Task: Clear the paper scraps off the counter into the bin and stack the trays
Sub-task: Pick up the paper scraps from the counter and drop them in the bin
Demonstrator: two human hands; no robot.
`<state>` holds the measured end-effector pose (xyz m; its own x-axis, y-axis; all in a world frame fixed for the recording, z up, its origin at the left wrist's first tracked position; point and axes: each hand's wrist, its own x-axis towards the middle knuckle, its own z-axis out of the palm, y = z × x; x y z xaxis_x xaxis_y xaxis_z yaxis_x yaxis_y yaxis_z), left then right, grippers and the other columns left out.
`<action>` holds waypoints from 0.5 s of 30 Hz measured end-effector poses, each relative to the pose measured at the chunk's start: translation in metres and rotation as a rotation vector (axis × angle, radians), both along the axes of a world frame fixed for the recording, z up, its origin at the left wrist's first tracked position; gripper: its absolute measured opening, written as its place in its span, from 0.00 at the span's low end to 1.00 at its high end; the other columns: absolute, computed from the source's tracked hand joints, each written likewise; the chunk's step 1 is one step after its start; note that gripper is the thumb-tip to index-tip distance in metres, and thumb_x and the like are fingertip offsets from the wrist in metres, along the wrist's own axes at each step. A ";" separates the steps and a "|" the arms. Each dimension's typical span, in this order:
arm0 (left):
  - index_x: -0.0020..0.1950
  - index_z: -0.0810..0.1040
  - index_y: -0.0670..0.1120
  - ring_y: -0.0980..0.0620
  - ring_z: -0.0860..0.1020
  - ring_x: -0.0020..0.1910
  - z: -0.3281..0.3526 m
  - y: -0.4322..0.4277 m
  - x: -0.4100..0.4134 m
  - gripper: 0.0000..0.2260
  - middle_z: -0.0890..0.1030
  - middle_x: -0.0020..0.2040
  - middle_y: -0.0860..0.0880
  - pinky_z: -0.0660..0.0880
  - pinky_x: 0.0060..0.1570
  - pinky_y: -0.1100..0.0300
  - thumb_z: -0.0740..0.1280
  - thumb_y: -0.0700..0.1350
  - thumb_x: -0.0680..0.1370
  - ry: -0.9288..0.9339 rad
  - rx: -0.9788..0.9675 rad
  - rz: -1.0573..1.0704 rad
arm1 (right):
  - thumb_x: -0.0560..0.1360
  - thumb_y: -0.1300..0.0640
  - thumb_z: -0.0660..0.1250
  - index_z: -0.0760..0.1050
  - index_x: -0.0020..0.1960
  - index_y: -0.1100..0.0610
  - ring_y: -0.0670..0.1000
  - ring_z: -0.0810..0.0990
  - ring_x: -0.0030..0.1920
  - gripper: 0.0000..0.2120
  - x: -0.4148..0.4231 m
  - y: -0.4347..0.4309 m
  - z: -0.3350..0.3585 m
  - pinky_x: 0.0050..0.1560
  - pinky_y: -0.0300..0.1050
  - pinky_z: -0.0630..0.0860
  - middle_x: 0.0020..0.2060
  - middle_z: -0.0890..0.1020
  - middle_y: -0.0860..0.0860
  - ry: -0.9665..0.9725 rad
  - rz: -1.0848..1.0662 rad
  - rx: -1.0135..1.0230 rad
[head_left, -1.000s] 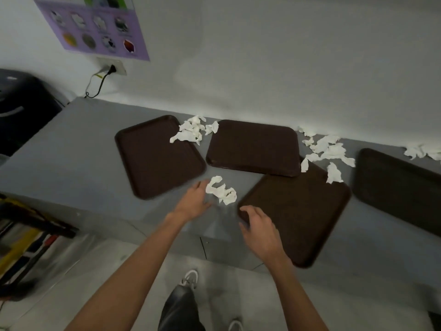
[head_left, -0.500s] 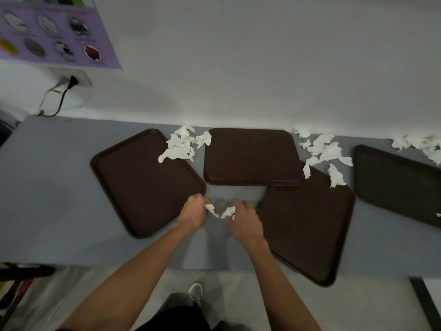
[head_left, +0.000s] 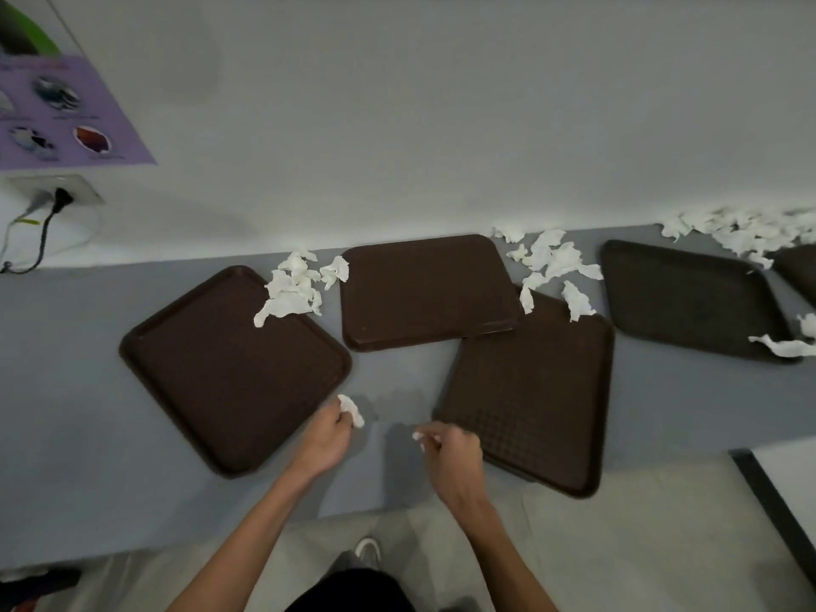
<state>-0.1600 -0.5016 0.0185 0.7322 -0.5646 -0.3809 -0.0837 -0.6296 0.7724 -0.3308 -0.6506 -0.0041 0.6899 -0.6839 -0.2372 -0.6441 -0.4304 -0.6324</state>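
- The person's left hand point(head_left: 324, 439) gripped a crumpled white paper scrap point(head_left: 352, 410), with the fingers curled round it, low over the flat grey counter point(head_left: 66, 355).
- The right hand point(head_left: 455, 452) pinched a smaller white paper shred point(head_left: 418, 436) between thumb and fingertips, near the left hand but apart from it.
- Both hands were over the strip of counter between two dark brown rectangular plastic trays. These were a left tray point(head_left: 229, 373), turned at an angle, and a front right tray point(head_left: 530, 404) with a gridded surface.
- A third brown tray, the middle tray point(head_left: 424, 293), lay behind them, its near right corner overlapping the front right tray.
- A loose heap of white scraps point(head_left: 293, 289) sat on the left tray's far corner and spilled onto the counter.
- A second heap point(head_left: 552, 267) lay between the middle tray and a far right tray point(head_left: 689, 298), with some pieces on the front right tray.
- More scraps point(head_left: 746, 229) lined the wall at the far right.
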 end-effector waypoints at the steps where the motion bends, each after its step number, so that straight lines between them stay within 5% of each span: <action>1: 0.42 0.76 0.47 0.45 0.79 0.48 0.004 -0.011 -0.011 0.07 0.81 0.43 0.49 0.71 0.51 0.54 0.60 0.45 0.76 0.067 -0.018 0.010 | 0.79 0.57 0.71 0.87 0.53 0.46 0.45 0.87 0.50 0.09 -0.012 -0.007 0.011 0.52 0.44 0.82 0.49 0.89 0.44 -0.054 -0.065 0.004; 5: 0.44 0.69 0.49 0.48 0.70 0.40 0.030 -0.068 -0.065 0.15 0.71 0.39 0.49 0.67 0.44 0.50 0.60 0.58 0.67 0.261 -0.073 -0.009 | 0.80 0.58 0.70 0.85 0.53 0.43 0.38 0.85 0.44 0.10 -0.073 -0.041 0.044 0.48 0.40 0.82 0.42 0.87 0.40 -0.208 -0.279 0.034; 10: 0.60 0.69 0.64 0.59 0.74 0.53 0.046 -0.146 -0.157 0.14 0.73 0.53 0.62 0.69 0.67 0.50 0.58 0.69 0.80 0.395 -0.118 -0.146 | 0.82 0.56 0.67 0.85 0.55 0.47 0.36 0.83 0.42 0.09 -0.169 -0.089 0.073 0.45 0.26 0.75 0.42 0.87 0.42 -0.331 -0.548 0.074; 12: 0.52 0.75 0.57 0.57 0.73 0.45 0.052 -0.176 -0.199 0.16 0.73 0.44 0.60 0.73 0.55 0.51 0.57 0.67 0.78 0.355 -0.134 -0.161 | 0.82 0.52 0.68 0.85 0.56 0.48 0.37 0.84 0.44 0.07 -0.213 -0.108 0.079 0.48 0.34 0.79 0.43 0.88 0.43 -0.360 -0.595 0.073; 15: 0.44 0.70 0.47 0.56 0.64 0.31 0.064 -0.220 -0.268 0.12 0.66 0.34 0.56 0.62 0.32 0.56 0.56 0.51 0.82 0.310 -0.185 -0.257 | 0.79 0.52 0.72 0.84 0.53 0.48 0.43 0.84 0.41 0.04 -0.285 -0.139 0.081 0.45 0.45 0.80 0.40 0.87 0.44 -0.374 -0.646 0.009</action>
